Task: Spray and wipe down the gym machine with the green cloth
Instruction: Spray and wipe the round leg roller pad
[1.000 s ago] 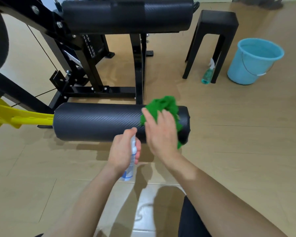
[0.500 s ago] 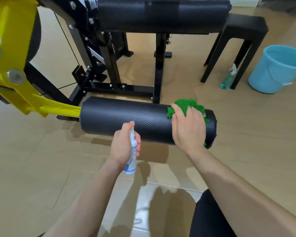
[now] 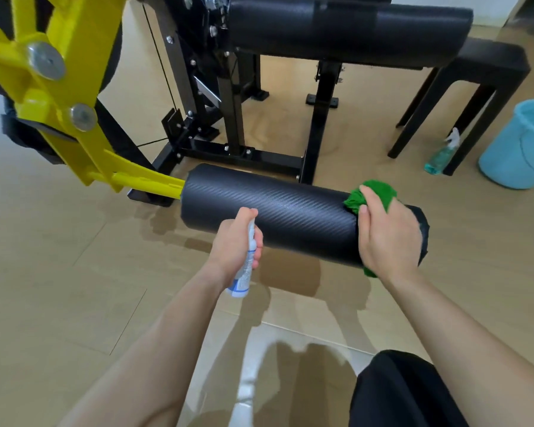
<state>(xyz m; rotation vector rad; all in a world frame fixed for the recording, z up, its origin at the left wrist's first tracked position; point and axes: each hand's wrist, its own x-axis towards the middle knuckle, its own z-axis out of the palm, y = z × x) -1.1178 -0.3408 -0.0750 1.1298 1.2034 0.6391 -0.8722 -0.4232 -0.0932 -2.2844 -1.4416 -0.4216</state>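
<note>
A black padded roller (image 3: 278, 211) of the gym machine lies across the middle of the head view, fixed to a yellow arm (image 3: 74, 124). My right hand (image 3: 387, 234) presses the green cloth (image 3: 373, 194) onto the roller's right end, fingers flat over it. My left hand (image 3: 236, 246) grips a small white spray bottle (image 3: 245, 268), nozzle up and aimed at the roller's near side. A second black pad (image 3: 346, 29) spans the top.
The machine's black frame (image 3: 241, 152) stands behind the roller. A black stool (image 3: 463, 97) is at the right, with a teal spray bottle (image 3: 441, 155) at its leg and a blue bucket (image 3: 518, 146) beside it. Tan floor lies all around.
The view has swung left and closer, so the roller, stool and bucket sit further right. My right hand with the cloth has slid to the roller's right end. The left hand keeps the bottle.
</note>
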